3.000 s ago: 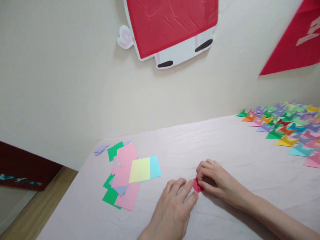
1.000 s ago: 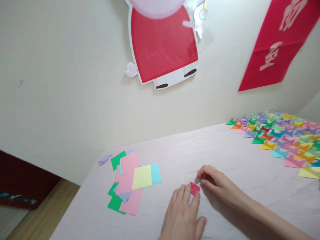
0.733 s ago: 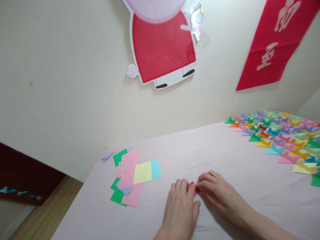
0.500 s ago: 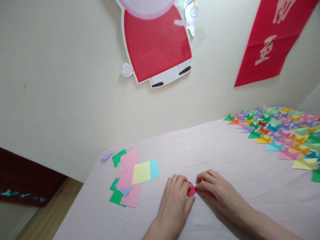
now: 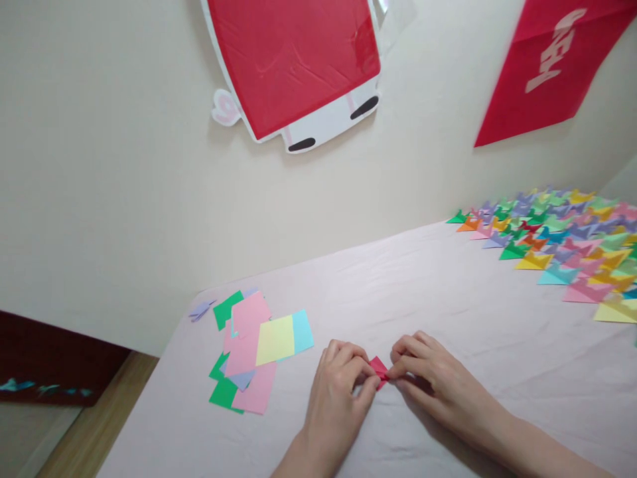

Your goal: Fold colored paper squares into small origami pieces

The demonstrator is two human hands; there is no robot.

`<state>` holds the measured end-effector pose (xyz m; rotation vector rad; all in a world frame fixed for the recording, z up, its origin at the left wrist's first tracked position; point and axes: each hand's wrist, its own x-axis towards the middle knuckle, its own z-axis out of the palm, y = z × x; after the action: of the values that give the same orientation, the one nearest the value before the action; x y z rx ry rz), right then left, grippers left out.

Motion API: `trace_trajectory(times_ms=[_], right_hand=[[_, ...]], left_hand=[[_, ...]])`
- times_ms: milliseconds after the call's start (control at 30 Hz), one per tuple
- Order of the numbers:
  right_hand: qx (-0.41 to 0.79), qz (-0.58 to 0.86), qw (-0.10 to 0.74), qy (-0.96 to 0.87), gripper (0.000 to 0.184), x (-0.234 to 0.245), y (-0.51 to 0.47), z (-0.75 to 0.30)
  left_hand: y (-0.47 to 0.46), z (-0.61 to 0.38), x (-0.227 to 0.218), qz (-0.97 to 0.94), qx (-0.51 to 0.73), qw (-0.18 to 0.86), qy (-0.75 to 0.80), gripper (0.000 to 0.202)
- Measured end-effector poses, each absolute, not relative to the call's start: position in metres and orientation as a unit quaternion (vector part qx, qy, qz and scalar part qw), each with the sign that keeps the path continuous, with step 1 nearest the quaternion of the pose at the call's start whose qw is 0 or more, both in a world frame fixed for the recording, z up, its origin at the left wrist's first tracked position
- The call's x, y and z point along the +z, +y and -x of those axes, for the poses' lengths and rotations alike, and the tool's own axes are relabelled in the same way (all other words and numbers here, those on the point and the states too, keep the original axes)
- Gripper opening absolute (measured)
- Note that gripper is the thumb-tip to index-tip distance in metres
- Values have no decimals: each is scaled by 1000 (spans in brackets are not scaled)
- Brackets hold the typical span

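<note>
A small folded piece of red paper (image 5: 379, 366) lies between my hands, low in the middle of the view. My left hand (image 5: 340, 385) pinches its left side between thumb and fingers. On the opposite side, the thumb and forefinger of my right hand (image 5: 432, 375) close on the paper's right corner. Fingertips cover parts of both edges, so the exact folds there are hidden.
Loose coloured paper sheets (image 5: 243, 358) overlap on the left of the pale cloth-covered table (image 5: 348, 285). A folded purple paper piece (image 5: 202, 310) lies near the table's far left corner. Many folded paper figures (image 5: 557, 245) stand in rows at the right, before the wall.
My left thumb and fingers have drawn together onto the red paper's left side, and more of its upper part now shows. My right hand keeps its pinch. The camera view has tilted downward slightly.
</note>
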<state>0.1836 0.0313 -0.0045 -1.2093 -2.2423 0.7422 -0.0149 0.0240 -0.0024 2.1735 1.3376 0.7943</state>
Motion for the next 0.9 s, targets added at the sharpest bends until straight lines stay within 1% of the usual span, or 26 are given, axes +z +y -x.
trace_trajectory(times_ms=[100, 233, 400, 633, 900], right_hand=[[281, 485, 227, -797, 15, -3, 33, -177], [269, 504, 219, -791, 13, -7, 34, -171], [264, 509, 221, -789, 12, -12, 35, -169], [253, 515, 221, -789, 15, -11, 35, -166], [226, 515, 228, -795, 13, -15, 35, -165]], left_hand=[[25, 12, -3, -765, 276, 245, 528, 18], [25, 11, -3, -768, 242, 243, 541, 14], [25, 7, -3, -785, 196, 209, 549, 11], [25, 2, -7, -795, 169, 170, 557, 10], [25, -3, -13, -806, 119, 105, 570, 8]])
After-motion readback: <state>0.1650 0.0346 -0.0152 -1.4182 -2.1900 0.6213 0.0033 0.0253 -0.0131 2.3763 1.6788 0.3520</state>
